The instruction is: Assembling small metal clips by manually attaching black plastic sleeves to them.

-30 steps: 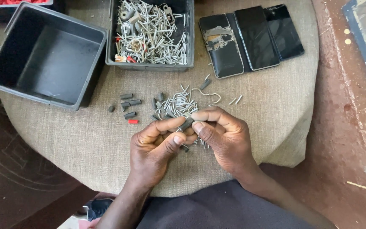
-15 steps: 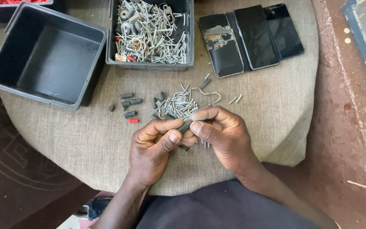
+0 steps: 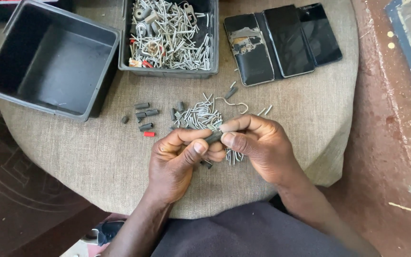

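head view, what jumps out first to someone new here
At centre, the left hand and right hand pinch a small dark grey plastic sleeve above a loose pile of short grey metal pins. Behind, a dark plastic bin crammed with metal pins sits beside an empty grey bin.

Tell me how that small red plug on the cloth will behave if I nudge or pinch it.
The red plug looks like a short cylinder lying on its side, so it may roll a little, though the coarse cloth should slow it. It is likely very light. Being tiny, it could slip from a pinch.
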